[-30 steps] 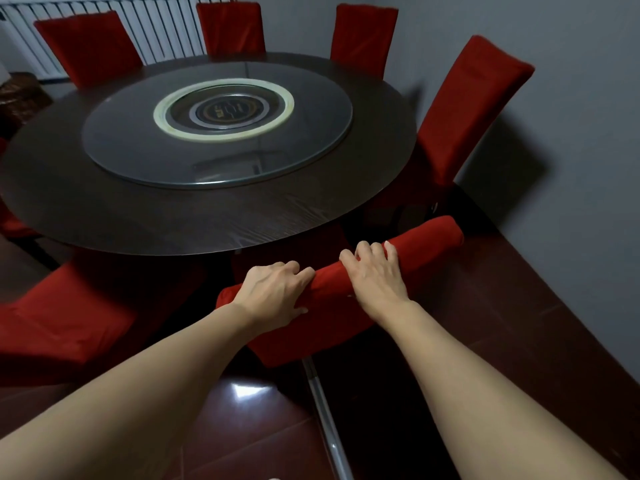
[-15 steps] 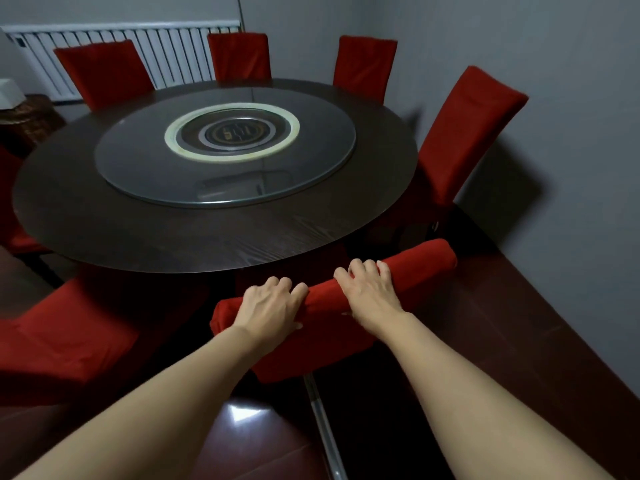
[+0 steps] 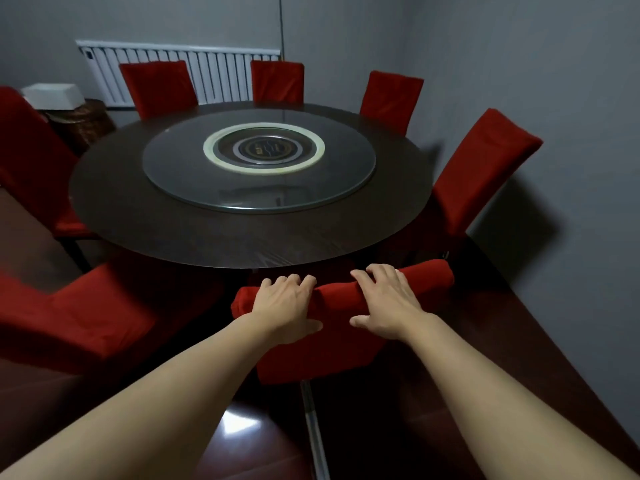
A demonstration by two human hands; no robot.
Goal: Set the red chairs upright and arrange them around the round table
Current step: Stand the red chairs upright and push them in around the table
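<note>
A dark round table (image 3: 166,223) carries a glass turntable (image 3: 259,174). Directly in front of me stands a red chair (image 3: 332,348), its back top just below the table's near edge. My left hand (image 3: 284,306) grips the left part of that back top, fingers curled over it and thumb on the near face. My right hand (image 3: 388,303) grips the right part the same way. More red chairs stand upright around the table: one at right (image 3: 481,174), three along the far side (image 3: 157,88) (image 3: 277,81) (image 3: 389,98), one at left (image 3: 27,161). Another red chair (image 3: 76,317) sits at near left.
A white radiator (image 3: 214,74) lines the far wall. A wicker basket (image 3: 83,123) with a white box (image 3: 52,95) on it stands at far left. The grey wall (image 3: 571,168) runs close on the right. The floor (image 3: 242,438) is glossy dark red with a metal strip.
My view has lifted and pulled back, showing more of the far wall. Both hands have stayed on the chair back, their thumbs now showing on its near face.
</note>
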